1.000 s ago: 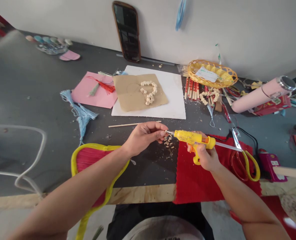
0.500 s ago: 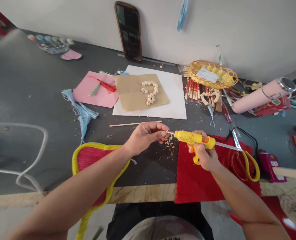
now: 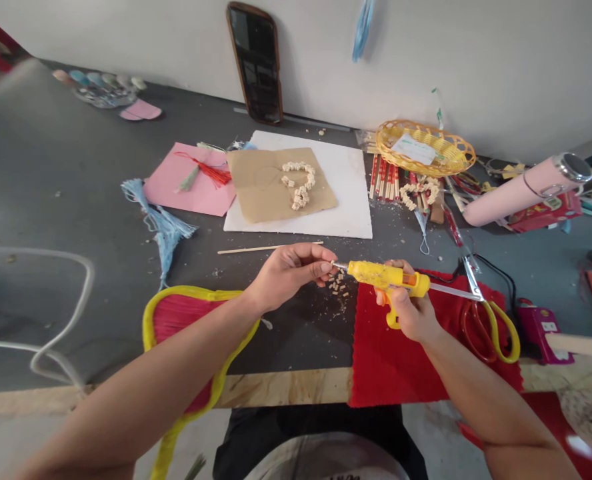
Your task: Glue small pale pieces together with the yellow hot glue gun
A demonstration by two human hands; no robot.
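My right hand (image 3: 410,305) is wrapped round a yellow hot glue gun (image 3: 383,277), whose clear glue stick juts out at the back. The metal nozzle points left and meets the fingertips of my left hand (image 3: 296,273). Those fingers pinch a tiny pale wooden piece (image 3: 333,264), mostly hidden. Just under the nozzle, small loose wooden bits (image 3: 339,285) are scattered on the dark table. Beyond my hands, a curved row of glued wooden bits (image 3: 301,183) lies on brown paper (image 3: 261,187) over a white board (image 3: 356,200).
A thin stick (image 3: 249,249) lies behind my left hand. Scissors (image 3: 496,327) rest on red felt (image 3: 376,353) at right, beside a pink thermos (image 3: 526,190). A yellow basket (image 3: 426,147) and a phone (image 3: 256,63) stand farther back. Blue tassels (image 3: 163,230) lie left.
The view has shifted very slightly. Both hands and the glue gun hold nearly the same position, nozzle at the left fingertips.
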